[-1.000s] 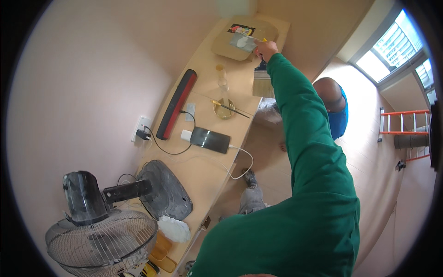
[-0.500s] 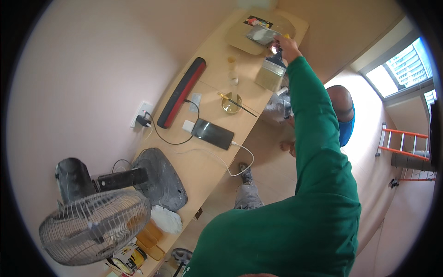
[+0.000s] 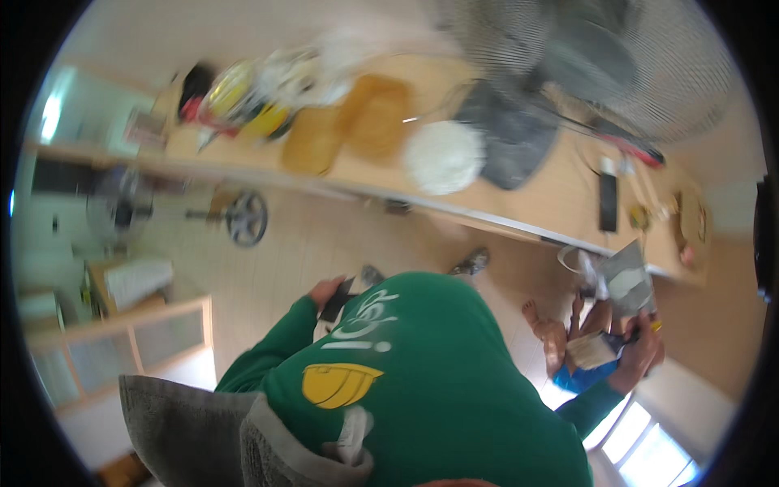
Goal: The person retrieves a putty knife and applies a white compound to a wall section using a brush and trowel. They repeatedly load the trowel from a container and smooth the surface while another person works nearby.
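My right hand (image 3: 639, 357) is closed around two tools at once. One is a wide metal putty knife (image 3: 629, 272) with white paste on its blade; the other is a broad paintbrush (image 3: 592, 351) with pale bristles. Both are held off the table's right end, in front of a crouching person. Over by my left side, my left hand (image 3: 326, 292) grips a dark, flat, blade-like thing (image 3: 336, 300), whose kind blur hides.
Along the wall runs a wooden table (image 3: 527, 207) with a grey fan (image 3: 588, 65), a white round heap (image 3: 444, 157), amber trays (image 3: 375, 114) and a phone (image 3: 608, 201). Another person's legs (image 3: 560, 337) are at the right. A wheel-like base (image 3: 246, 218) stands on the floor.
The view has swung left along the table. My right hand has come away from the table's far end, still holding putty knife and brush. My left hand has come into view.
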Motion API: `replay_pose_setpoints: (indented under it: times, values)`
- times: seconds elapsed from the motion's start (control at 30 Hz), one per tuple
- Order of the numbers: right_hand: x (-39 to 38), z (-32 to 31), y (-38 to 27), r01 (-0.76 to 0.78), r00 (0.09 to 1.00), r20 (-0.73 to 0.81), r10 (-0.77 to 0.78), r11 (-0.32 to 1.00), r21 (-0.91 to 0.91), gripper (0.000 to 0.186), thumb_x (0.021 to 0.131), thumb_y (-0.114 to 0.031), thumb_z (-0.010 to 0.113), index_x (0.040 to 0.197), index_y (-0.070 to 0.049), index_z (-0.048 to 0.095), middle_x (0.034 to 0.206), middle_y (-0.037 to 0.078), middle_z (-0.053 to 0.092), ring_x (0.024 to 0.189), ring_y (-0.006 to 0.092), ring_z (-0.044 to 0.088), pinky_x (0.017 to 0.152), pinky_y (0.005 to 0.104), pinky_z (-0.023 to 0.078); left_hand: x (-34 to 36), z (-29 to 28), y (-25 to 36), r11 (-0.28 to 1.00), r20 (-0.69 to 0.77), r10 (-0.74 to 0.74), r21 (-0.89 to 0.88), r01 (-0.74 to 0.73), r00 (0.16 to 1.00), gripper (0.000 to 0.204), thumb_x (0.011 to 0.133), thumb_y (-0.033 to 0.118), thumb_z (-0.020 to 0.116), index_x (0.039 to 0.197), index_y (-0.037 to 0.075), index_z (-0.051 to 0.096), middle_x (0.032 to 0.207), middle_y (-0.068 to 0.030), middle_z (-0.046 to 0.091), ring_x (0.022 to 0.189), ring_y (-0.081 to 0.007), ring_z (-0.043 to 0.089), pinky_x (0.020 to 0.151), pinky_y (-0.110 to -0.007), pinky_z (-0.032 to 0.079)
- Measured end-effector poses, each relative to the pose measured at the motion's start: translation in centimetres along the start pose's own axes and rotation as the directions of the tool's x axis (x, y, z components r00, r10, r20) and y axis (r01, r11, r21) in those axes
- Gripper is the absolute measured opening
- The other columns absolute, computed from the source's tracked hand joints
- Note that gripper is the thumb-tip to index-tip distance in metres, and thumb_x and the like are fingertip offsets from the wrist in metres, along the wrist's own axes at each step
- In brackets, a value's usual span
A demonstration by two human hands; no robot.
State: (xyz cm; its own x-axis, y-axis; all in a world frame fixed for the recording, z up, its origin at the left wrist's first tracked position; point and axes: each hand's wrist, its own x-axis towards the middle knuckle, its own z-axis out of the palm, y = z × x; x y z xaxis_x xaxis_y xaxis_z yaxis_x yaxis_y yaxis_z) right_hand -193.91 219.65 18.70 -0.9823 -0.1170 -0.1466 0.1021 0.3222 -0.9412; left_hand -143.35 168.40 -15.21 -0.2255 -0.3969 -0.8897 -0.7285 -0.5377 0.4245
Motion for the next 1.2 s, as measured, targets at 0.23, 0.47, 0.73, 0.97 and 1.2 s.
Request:
replay_pose_setpoints:
  times: [0.23,0.47,0.73,0.97,1.2]
  values:
    - [-13.1,30.6,-6.8,0.029,0.728,0.683,-0.06,0.998,0.057,0.025,0.09,-0.024,0.071,0.088,-0.007,0.053,0.064,0.001,0.051,0.052,0.009,0.05,0.046,0.0229,0.036,-9.0,-8.3,-1.6,0.768,0.008,0.369,-0.566,-0.3,0.929,0.032,0.103,0.032,0.053,0.1,0.003,0.067,0.061,0.0024,0.048,0.047,-0.0093,0.043,0.041,-0.027,0.034]
    - [-28.0,57.1,-11.9,0.121,0.28,0.941,-0.19,0.979,0.162,0.023,0.096,-0.025,0.069,0.089,-0.008,0.054,0.067,0.001,0.053,0.055,0.0083,0.05,0.05,0.0223,0.037,-20.0,-18.3,0.8,0.448,-0.262,0.641,-0.636,-0.629,0.722,0.044,0.105,0.043,0.05,0.127,0.009,0.067,0.089,-0.0006,0.065,0.081,-0.0102,0.056,0.075,-0.026,0.046]
    - [-44.4,78.6,-10.8,0.12,-0.136,0.991,0.002,0.993,0.014,0.021,0.097,-0.023,0.068,0.097,-0.007,0.053,0.076,0.003,0.056,0.058,0.0083,0.053,0.049,0.022,0.04,-20.8,-35.1,-6.5,0.268,-0.748,0.475,-0.379,-0.886,0.463,0.046,0.106,0.041,0.05,0.109,0.004,0.076,0.104,-0.0027,0.072,0.102,-0.0113,0.057,0.097,-0.028,0.042]
    - [-64.1,99.9,-10.9,0.165,-0.51,0.845,0.161,0.982,-0.088,0.024,0.096,-0.024,0.068,0.093,-0.005,0.055,0.079,0.004,0.057,0.058,0.0097,0.051,0.051,0.0238,0.04,-21.5,-52.0,-14.5,0.128,-0.862,0.057,-0.493,-0.86,0.503,0.041,0.105,0.036,0.054,0.105,0.0,0.073,0.097,-0.0001,0.068,0.09,-0.0079,0.056,0.085,-0.025,0.045]
    - [-83.9,112.5,-11.7,0.339,-0.828,0.465,0.315,0.94,-0.033,0.027,0.096,-0.027,0.068,0.104,-0.003,0.058,0.095,0.007,0.063,0.062,0.009,0.053,0.051,0.0239,0.042,-25.8,-61.6,-20.9,0.158,-0.839,-0.464,-0.393,-0.906,0.283,0.042,0.104,0.037,0.056,0.101,-0.001,0.073,0.084,0.0019,0.062,0.079,-0.0072,0.053,0.072,-0.026,0.045]
